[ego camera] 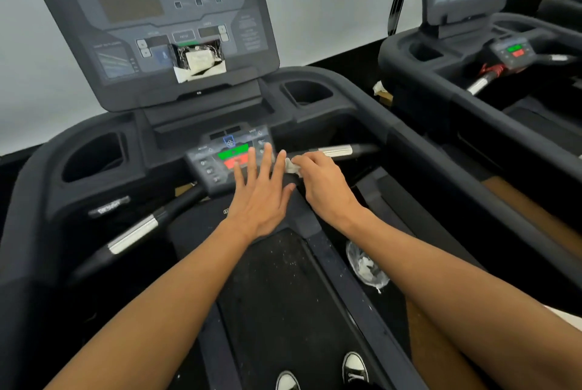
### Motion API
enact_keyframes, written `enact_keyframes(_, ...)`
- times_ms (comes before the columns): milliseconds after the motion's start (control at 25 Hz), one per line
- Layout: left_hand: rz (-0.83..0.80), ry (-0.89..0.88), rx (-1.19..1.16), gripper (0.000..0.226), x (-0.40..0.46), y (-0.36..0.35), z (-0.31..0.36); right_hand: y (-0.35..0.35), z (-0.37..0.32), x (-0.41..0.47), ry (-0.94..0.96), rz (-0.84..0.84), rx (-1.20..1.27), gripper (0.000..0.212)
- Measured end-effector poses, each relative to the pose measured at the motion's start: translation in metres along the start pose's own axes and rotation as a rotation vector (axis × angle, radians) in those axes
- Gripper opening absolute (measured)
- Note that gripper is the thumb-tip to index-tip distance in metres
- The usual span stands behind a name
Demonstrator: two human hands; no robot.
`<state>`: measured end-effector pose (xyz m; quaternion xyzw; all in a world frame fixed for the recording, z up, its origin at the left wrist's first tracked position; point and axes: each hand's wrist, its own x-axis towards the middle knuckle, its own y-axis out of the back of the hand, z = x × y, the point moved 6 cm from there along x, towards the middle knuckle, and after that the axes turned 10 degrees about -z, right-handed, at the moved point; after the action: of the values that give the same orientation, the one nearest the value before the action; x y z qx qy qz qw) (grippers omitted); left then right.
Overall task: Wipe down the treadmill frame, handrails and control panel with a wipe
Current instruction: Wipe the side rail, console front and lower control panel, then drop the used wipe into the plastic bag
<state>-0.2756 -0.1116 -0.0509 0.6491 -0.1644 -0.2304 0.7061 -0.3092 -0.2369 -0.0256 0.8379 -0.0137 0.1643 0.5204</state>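
I stand on a dark treadmill. Its big upright control panel (151, 21) rises ahead, and a small lower keypad (220, 156) with a green and a red button sits in the middle. My left hand (261, 191) lies flat with straight fingers over the keypad's right side. My right hand (324, 181) grips a crumpled white wipe (291, 166) just right of the keypad, at the inner end of the right handrail (338, 150). The left handrail (135, 232) with its silver sensor band runs down to the left.
A wipe packet (200, 60) rests on the upright panel's ledge. A clear bag with white scraps (365, 265) lies on the right side rail. Cup holders (94, 156) (307, 92) flank the console. A second treadmill (472, 52) stands to the right. My shoes (354, 367) are on the belt.
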Motion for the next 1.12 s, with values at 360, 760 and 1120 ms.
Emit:
enact_keyframes(360, -0.174, -0.066, -0.057, 0.068, -0.018, -0.094, 0.076, -0.036, 0.055, -0.109, -0.167, -0.107, 0.029, 0.037)
enact_keyframes(760, -0.359, -0.011, -0.081, 0.070, 0.019, -0.300, 0.111, -0.179, 0.206, -0.179, -0.402, -0.262, 0.128, 0.037)
enact_keyframes(1120, -0.502, -0.062, -0.060, 0.070, 0.069, -0.549, 0.110, -0.379, 0.339, -0.231, -0.523, -0.291, 0.167, 0.038)
